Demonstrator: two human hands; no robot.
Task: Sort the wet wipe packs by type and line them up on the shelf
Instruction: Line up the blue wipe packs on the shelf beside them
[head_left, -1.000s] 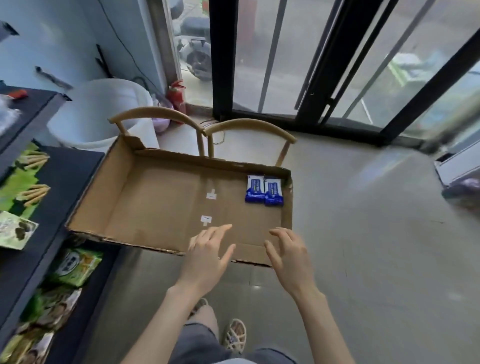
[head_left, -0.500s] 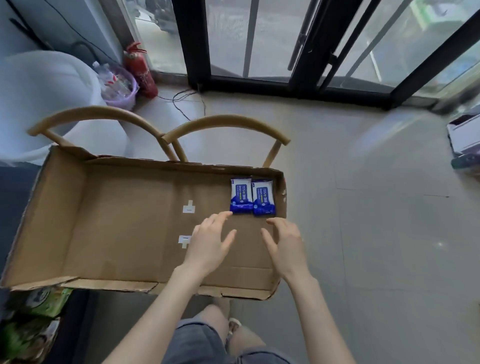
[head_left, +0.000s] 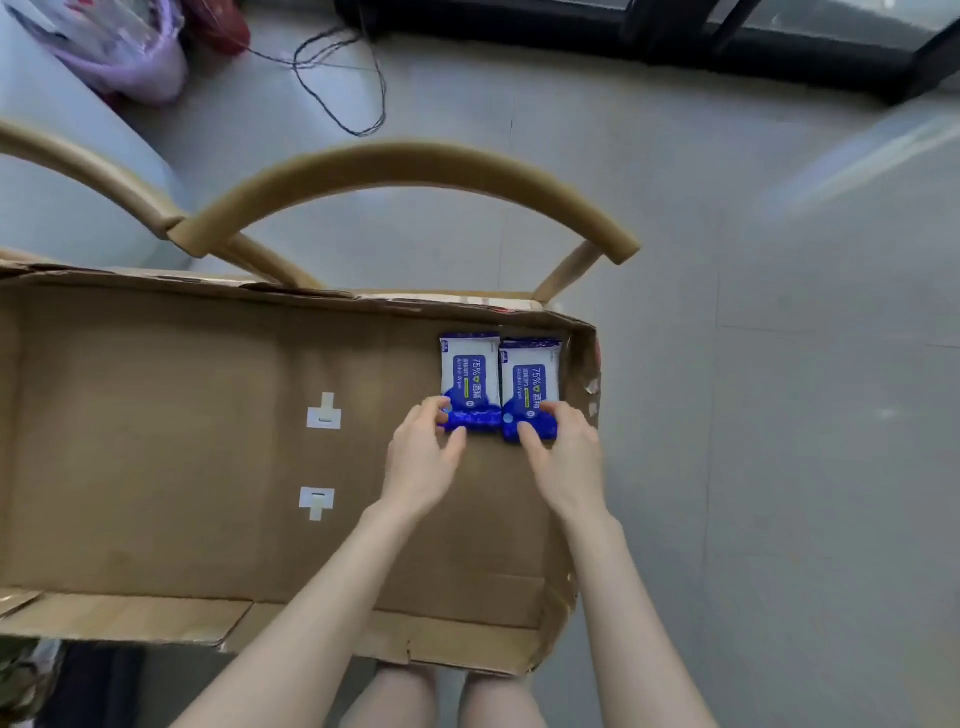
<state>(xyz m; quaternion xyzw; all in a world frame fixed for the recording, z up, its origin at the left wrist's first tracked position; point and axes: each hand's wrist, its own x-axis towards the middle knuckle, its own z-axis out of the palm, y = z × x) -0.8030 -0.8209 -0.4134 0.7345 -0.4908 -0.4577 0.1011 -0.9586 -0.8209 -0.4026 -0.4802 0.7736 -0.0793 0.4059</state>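
Note:
Two blue-and-white alcohol wipe packs lie side by side in the far right corner of a shallow cardboard tray. My left hand pinches the near edge of the left wipe pack between thumb and fingers. My right hand grips the near edge of the right wipe pack the same way. Both packs still lie flat on the cardboard, touching each other.
The tray rests on two wooden chairs, whose curved backrests rise behind it. Two white tape patches are stuck to the tray floor. A purple bag and a black cable lie on the grey floor beyond.
Both hands moved forward from the tray's near side to the two packs and closed on their near edges. The camera tilted further down and closer.

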